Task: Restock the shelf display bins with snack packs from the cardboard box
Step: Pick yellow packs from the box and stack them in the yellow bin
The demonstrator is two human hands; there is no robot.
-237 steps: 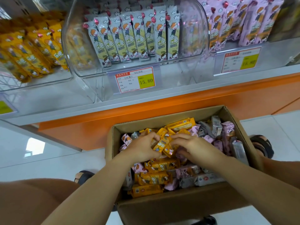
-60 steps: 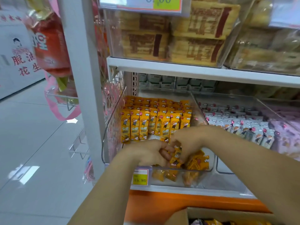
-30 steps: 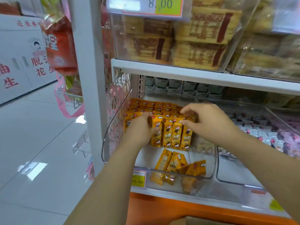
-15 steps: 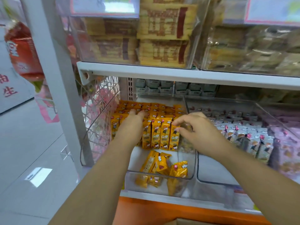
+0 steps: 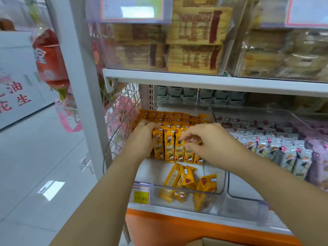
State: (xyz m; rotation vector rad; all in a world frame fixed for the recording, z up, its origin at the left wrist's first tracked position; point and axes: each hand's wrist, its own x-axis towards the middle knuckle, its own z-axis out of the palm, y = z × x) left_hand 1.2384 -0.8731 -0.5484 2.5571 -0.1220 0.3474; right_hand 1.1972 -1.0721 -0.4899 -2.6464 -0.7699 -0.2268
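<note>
The person's two arms were bare and smooth all the way to the edge of the view, the left arm (image 5: 106,192) coming in from about 7 o'clock and the right arm (image 5: 284,192) from about 4 o'clock, and the left hand (image 5: 143,132) and right hand (image 5: 211,144) were bare too.

floor (image 5: 35,166): glossy pale tiles | shelf post (image 5: 83,86): white | plinth (image 5: 177,229): orange
</note>
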